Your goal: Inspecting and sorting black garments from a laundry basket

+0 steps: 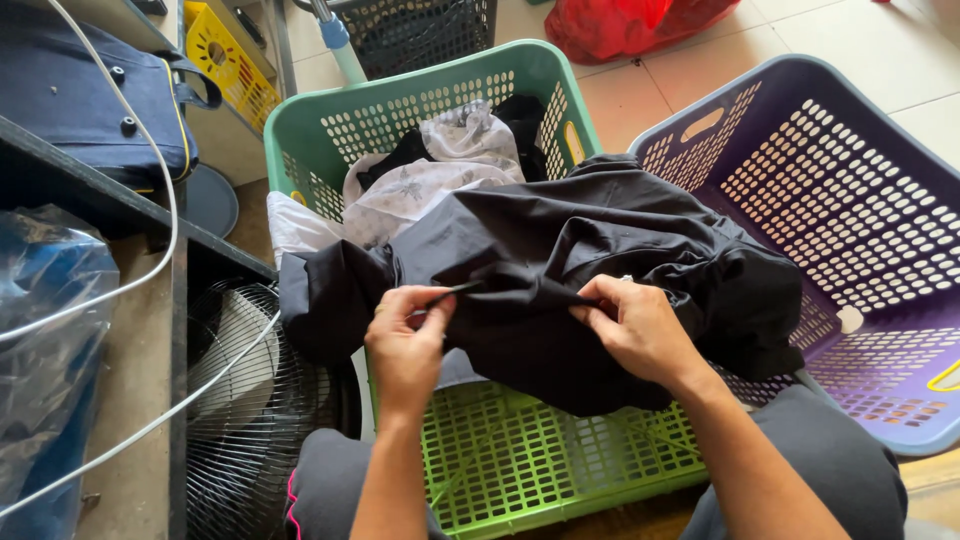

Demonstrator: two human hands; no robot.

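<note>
A home laundry corner: a green perforated plastic laundry basket (330, 130) heaped with clothes and a purple perforated plastic basket (850, 200) stand on a pale tiled floor (850, 40), beside a round wire-guarded electric fan (240, 420).

Floor (700, 75): pale tiles, upper right of the frame. Standing on it: one green perforated laundry basket (330, 125), upper centre; one purple laundry basket (900, 300), right side; one red plastic bag (630, 25), top edge; one dark mesh basket (420, 30), top centre; one yellow crate (225, 55), upper left; one fan with wire guard (240, 400), lower left; one bright green slatted crate (540, 460), bottom centre.
</note>
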